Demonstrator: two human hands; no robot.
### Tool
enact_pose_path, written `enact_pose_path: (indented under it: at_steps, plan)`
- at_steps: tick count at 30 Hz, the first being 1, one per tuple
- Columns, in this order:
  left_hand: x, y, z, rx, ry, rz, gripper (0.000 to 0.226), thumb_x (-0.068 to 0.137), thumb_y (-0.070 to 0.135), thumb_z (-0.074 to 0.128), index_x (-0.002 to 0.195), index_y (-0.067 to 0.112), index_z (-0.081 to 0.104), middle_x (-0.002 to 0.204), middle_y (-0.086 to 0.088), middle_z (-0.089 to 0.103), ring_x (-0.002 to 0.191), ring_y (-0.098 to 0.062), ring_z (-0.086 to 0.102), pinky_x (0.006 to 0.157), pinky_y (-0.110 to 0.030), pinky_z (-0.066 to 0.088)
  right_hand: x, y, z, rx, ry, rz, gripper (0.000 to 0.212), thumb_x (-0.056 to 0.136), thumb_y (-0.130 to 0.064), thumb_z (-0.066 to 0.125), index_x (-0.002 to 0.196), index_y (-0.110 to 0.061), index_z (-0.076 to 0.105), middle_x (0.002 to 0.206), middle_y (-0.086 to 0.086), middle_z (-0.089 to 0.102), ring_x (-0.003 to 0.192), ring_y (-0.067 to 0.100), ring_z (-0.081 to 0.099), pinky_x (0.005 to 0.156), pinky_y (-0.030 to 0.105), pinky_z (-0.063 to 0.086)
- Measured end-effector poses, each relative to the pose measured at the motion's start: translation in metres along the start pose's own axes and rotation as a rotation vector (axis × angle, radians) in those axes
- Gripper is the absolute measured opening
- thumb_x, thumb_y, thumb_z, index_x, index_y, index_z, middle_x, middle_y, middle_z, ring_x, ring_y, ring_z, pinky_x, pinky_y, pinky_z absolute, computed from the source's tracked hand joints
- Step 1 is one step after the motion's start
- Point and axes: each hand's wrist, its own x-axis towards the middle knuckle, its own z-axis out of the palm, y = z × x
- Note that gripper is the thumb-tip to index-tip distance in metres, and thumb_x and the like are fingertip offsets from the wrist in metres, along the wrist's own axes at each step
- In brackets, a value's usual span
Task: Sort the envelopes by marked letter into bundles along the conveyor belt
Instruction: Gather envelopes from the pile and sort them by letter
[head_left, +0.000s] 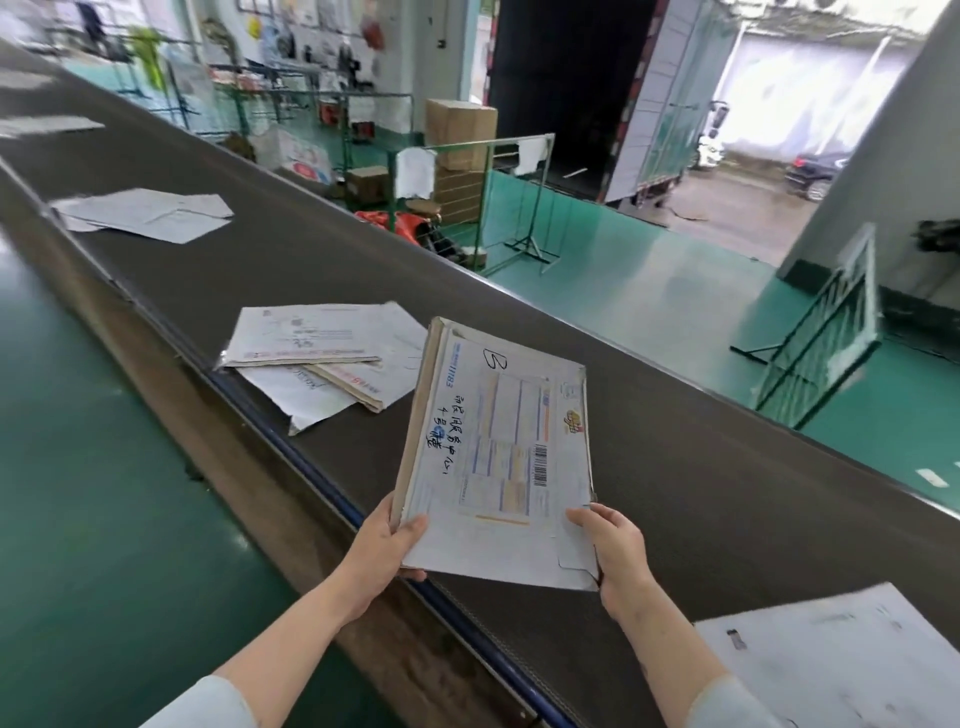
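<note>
You hold a stack of envelopes (498, 441) in both hands above the conveyor belt (675, 441). Your left hand (387, 551) grips its near left corner, with the thumb laid over the top face and the fingers curled beneath. Your right hand (621, 558) pinches the near right corner, thumb on top, beside a torn flap. The top envelope faces you and carries a handwritten B (493, 358) near its far left corner, with a barcode label and handwritten lines below it.

Just beyond your left hand and off to its left, a loose bundle of envelopes (317, 343) lies on the belt, the pieces overlapping and reaching the belt's near edge. Well beyond that, up the belt, lies a second pale bundle (150, 213). Farther still are pale flat shapes (47, 124), probably more envelopes, though they are too blurred to tell. Close beside your right forearm, on its outer side, a large white envelope (841, 660) lies flat.
</note>
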Motion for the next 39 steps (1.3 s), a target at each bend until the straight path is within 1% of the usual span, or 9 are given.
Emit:
enact_pose_path:
  at_steps: [7,12,18,21,25,28,34,37,39]
  plan:
    - [0.026,0.007,-0.102,-0.007,0.115,0.035,0.031,0.098,0.019,0.054,0.128,0.020,0.044,0.113,-0.005,0.061,0.097,-0.022,0.062,0.058,-0.030,0.058,0.023,-0.018,0.122,-0.159,-0.109,-0.051,0.023,0.085,-0.016,0.074,0.102,-0.008,0.061,0.100,0.016,0.071,0.090,0.033,0.070,0.085,0.054,0.057]
    - [0.056,0.021,-0.196,-0.024,0.194,0.056,0.027,0.097,0.017,0.056,0.122,0.022,0.047,0.111,-0.002,0.062,0.094,-0.022,0.064,0.059,-0.034,0.059,0.030,-0.028,0.232,-0.223,-0.182,-0.189,0.013,0.090,-0.019,0.069,0.102,-0.014,0.065,0.094,0.006,0.074,0.083,0.023,0.072,0.068,0.036,0.060]
    - [0.078,0.031,-0.324,-0.048,0.304,0.092,0.040,0.091,0.028,0.065,0.128,0.022,0.050,0.118,0.004,0.066,0.108,-0.014,0.064,0.091,-0.033,0.055,0.031,-0.029,0.372,-0.161,-0.177,-0.274,0.008,0.093,-0.019,0.065,0.100,-0.015,0.066,0.094,0.002,0.071,0.086,0.020,0.069,0.071,0.035,0.058]
    - [0.074,0.035,-0.385,-0.063,0.359,0.113,0.040,0.091,0.026,0.065,0.128,0.022,0.051,0.117,0.006,0.068,0.106,-0.010,0.065,0.087,-0.027,0.055,0.026,-0.033,0.440,-0.171,-0.217,-0.295,0.002,0.093,-0.020,0.065,0.093,-0.017,0.064,0.092,0.001,0.069,0.083,0.017,0.067,0.065,0.029,0.053]
    - [0.067,0.038,-0.451,-0.093,0.438,0.113,0.043,0.090,0.023,0.067,0.128,0.022,0.047,0.121,0.007,0.064,0.110,-0.010,0.062,0.093,-0.030,0.053,0.018,-0.039,0.527,-0.247,-0.293,-0.366,0.003,0.092,-0.021,0.064,0.090,-0.020,0.064,0.093,0.003,0.071,0.083,0.021,0.068,0.072,0.040,0.058]
    - [0.064,0.034,-0.502,-0.141,0.533,0.101,0.045,0.088,0.022,0.069,0.127,0.022,0.046,0.121,0.006,0.063,0.109,-0.010,0.061,0.090,-0.028,0.055,0.016,-0.041,0.595,-0.286,-0.364,-0.417,0.005,0.093,-0.021,0.063,0.092,-0.016,0.063,0.090,0.002,0.069,0.079,0.018,0.067,0.060,0.029,0.052]
    - [0.079,0.025,-0.609,-0.210,0.694,0.077,0.045,0.088,0.014,0.069,0.127,0.021,0.047,0.119,0.005,0.065,0.106,-0.008,0.063,0.088,-0.027,0.055,0.023,-0.038,0.740,-0.279,-0.475,-0.476,0.010,0.096,-0.020,0.060,0.089,-0.012,0.061,0.090,0.008,0.067,0.078,0.023,0.064,0.065,0.033,0.054]
    - [0.101,0.027,-0.665,-0.246,0.744,0.046,0.045,0.092,0.009,0.062,0.131,0.023,0.043,0.123,0.001,0.062,0.111,-0.016,0.061,0.093,-0.039,0.054,0.033,-0.045,0.814,-0.264,-0.492,-0.498,0.015,0.097,-0.016,0.056,0.090,-0.003,0.057,0.080,0.005,0.059,0.069,0.019,0.055,0.054,0.026,0.041]
    - [0.120,0.036,-0.705,-0.295,0.743,0.025,0.041,0.094,0.008,0.058,0.128,0.026,0.043,0.123,-0.001,0.061,0.110,-0.022,0.062,0.084,-0.044,0.058,0.043,-0.052,0.866,-0.264,-0.526,-0.486,0.014,0.098,-0.015,0.054,0.087,-0.005,0.056,0.077,0.003,0.057,0.066,0.019,0.053,0.053,0.028,0.039]
